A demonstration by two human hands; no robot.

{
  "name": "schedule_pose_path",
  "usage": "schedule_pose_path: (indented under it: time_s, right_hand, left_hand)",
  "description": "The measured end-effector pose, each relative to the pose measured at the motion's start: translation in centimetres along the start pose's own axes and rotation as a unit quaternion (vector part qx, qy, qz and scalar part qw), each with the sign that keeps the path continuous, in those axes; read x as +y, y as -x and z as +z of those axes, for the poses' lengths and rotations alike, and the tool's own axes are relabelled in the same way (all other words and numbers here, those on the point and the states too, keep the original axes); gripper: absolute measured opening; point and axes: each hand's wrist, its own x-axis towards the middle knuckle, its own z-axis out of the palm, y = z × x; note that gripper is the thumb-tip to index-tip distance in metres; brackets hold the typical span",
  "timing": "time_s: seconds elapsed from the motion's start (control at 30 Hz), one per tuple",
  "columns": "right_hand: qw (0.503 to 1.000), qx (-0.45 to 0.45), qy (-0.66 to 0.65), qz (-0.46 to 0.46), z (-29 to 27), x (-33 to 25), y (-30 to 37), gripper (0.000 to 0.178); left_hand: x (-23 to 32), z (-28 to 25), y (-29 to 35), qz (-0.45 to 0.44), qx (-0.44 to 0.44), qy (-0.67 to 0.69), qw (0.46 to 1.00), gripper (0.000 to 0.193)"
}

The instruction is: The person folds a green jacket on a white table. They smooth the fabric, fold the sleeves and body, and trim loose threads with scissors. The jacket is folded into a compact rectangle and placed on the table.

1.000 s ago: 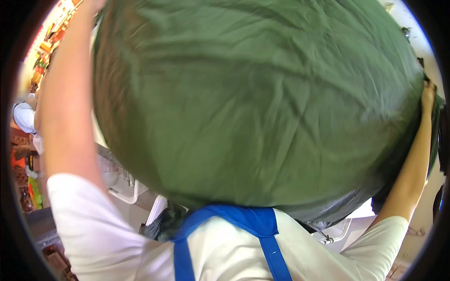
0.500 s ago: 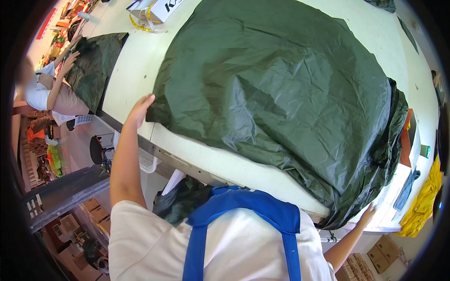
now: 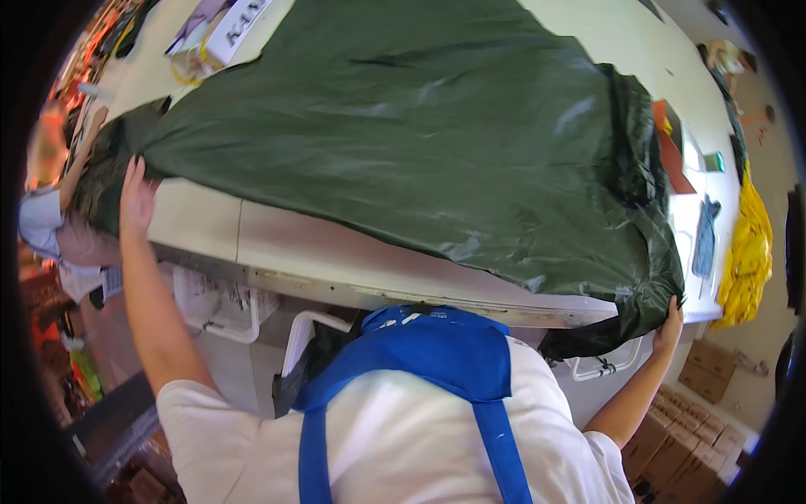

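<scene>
A large sheet of thin dark green fabric is stretched wide over the white table. Its left corner is pinched in my left hand, well out to the left. At the lower right, my right hand grips the bunched edge of the same fabric, and folds radiate from that hold. Between my hands the near edge runs taut and slanting above the tabletop. Dark crumpled folds gather along the right side, and a loose part hangs over the table's front edge beside my right hand.
At the far left a co-worker handles camouflage fabric. A white box with a yellow tape measure lies at the back left. An orange-brown board, a green spool and yellow fabric are rightward. White baskets sit below the edge.
My left hand has moved left, drawing the fabric's corner out with it. My right hand has risen and now holds the right edge. The rounded, wrinkled fabric has become flatter and wider.
</scene>
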Motion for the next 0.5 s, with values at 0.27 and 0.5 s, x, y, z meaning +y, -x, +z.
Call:
schedule_pose_path:
  time_s: [0.27,0.5]
  right_hand:
    - [0.876,-0.061,0.478,-0.014,2.6,11.9,1.3,0.025]
    - [0.887,0.063,0.411,-0.198,20.9,0.2,-0.8,0.082]
  left_hand:
    - [-10.2,-10.1,-2.3,0.131,0.118,-0.727,0.664,0.064]
    - [-20.6,16.8,11.9,-0.077,-0.165,-0.727,0.662,0.077]
